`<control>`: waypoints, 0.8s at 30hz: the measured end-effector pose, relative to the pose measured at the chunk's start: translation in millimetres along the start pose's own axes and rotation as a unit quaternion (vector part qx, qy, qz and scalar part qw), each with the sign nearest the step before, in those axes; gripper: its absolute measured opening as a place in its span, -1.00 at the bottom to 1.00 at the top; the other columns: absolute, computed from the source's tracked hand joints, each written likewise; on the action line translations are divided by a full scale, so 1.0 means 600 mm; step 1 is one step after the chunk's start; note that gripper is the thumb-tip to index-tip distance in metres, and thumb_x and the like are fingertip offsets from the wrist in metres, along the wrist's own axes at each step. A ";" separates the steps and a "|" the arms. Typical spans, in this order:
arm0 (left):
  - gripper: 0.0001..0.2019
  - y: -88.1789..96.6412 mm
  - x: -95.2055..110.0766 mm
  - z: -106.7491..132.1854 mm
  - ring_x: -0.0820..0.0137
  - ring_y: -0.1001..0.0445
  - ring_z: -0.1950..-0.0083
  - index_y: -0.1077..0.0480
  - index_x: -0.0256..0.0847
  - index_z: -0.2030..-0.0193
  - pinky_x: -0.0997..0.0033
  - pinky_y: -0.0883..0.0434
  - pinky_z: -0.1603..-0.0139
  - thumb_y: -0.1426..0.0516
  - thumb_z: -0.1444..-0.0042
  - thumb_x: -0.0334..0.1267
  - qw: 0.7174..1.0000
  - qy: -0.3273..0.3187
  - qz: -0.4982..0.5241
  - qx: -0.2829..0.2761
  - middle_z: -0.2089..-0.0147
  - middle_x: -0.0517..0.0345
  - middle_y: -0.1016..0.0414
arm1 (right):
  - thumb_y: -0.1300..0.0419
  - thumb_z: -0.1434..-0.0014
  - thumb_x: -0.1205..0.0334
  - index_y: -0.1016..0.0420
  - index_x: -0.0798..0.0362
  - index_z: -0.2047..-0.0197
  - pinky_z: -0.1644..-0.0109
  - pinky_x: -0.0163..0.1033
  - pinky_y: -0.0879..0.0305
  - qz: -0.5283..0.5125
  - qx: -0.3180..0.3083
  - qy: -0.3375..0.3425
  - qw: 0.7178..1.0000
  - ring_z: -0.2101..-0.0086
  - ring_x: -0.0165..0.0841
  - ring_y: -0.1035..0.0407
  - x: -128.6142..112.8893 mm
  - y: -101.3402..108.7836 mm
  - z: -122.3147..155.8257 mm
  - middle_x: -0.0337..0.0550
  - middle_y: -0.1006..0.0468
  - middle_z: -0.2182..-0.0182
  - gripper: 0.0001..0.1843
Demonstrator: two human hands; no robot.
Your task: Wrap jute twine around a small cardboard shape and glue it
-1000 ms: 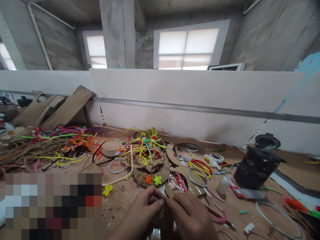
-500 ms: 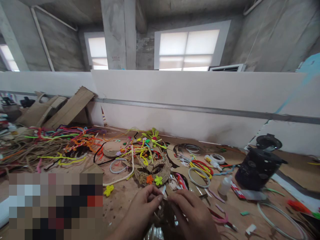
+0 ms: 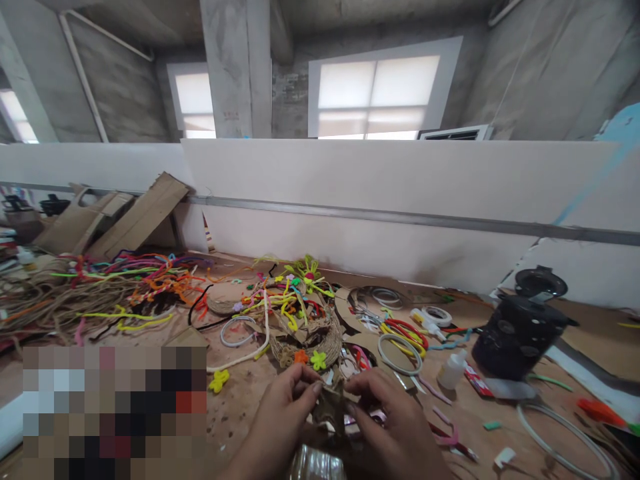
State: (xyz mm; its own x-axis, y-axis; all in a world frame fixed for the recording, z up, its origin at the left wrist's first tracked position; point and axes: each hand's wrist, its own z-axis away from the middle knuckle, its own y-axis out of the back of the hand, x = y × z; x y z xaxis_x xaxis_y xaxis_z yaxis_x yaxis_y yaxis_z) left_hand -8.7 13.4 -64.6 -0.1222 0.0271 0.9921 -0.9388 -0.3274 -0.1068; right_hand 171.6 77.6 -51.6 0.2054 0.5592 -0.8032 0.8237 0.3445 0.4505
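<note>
My left hand (image 3: 285,417) and my right hand (image 3: 397,420) face each other at the bottom middle. Between them is a crumpled brown piece (image 3: 329,408), thin and folded, whose exact kind I cannot make out. The left thumb and forefinger pinch its left side; the right fingers close on its right side. Just beneath lies a shiny clear plastic thing (image 3: 316,463), partly cut off by the frame. Beyond the fingers stands a coiled twine ring (image 3: 330,337) with an orange flower (image 3: 301,357) and a yellow-green flower (image 3: 318,361) on its front.
On the right are a black lidded bin (image 3: 517,337), a glue bottle (image 3: 451,371), a pale hoop (image 3: 400,353) and a tape roll (image 3: 437,316). Tangled cords and pipe cleaners (image 3: 155,287) cover the left. Cardboard pieces (image 3: 143,213) lean on the white partition (image 3: 350,173).
My hands have drawn slightly apart, the right one moving rightward. More of the brown piece shows between them, now spread upright. The surroundings are unchanged apart from a slight camera shift.
</note>
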 end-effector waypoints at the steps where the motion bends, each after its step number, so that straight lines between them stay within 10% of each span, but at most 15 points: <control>1: -0.70 0.000 0.003 0.001 0.38 -0.43 0.36 -0.47 -0.26 0.31 0.44 -0.32 0.31 -0.35 -0.01 -0.06 1.000 -0.002 -0.001 -0.003 0.41 0.18 -0.51 | -0.21 -0.13 0.28 -0.60 0.01 0.25 0.26 -0.24 -0.36 -0.005 0.001 -0.002 1.000 0.33 -0.26 -0.47 0.001 0.000 0.000 -0.13 -0.60 0.31 -0.86; 13: -0.82 -0.003 0.006 0.008 0.32 -0.48 0.28 -0.49 -0.24 0.29 0.41 -0.34 0.24 -0.26 -0.11 -0.15 0.999 -0.023 -0.037 -0.023 0.34 0.11 -0.55 | -0.49 -0.02 -0.04 -0.58 0.00 0.12 0.44 -0.29 -0.28 -0.298 -0.002 -0.152 0.942 0.47 -0.33 -0.39 0.043 -0.031 0.003 -0.18 -0.52 0.33 -0.56; 24: -0.83 -0.006 0.015 0.019 0.30 -0.51 0.21 -0.51 -0.22 0.22 0.37 -0.37 0.17 -0.23 -0.18 -0.16 0.996 -0.004 -0.053 -0.068 0.28 0.12 -0.56 | -0.50 0.03 0.08 -0.58 0.06 0.32 0.47 -0.32 -0.22 -0.307 -0.014 -0.191 0.932 0.51 -0.39 -0.30 0.031 -0.028 0.003 -0.21 -0.50 0.47 -0.70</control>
State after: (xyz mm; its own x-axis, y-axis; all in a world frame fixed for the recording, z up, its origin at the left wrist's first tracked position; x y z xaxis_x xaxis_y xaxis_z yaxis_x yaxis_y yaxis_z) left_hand -2.7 4.1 -54.7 -0.0177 0.0470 0.9987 -0.9814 -0.1918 -0.0084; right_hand 162.5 80.5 -75.1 -0.1226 -0.0582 -0.9908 0.8344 0.5345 -0.1346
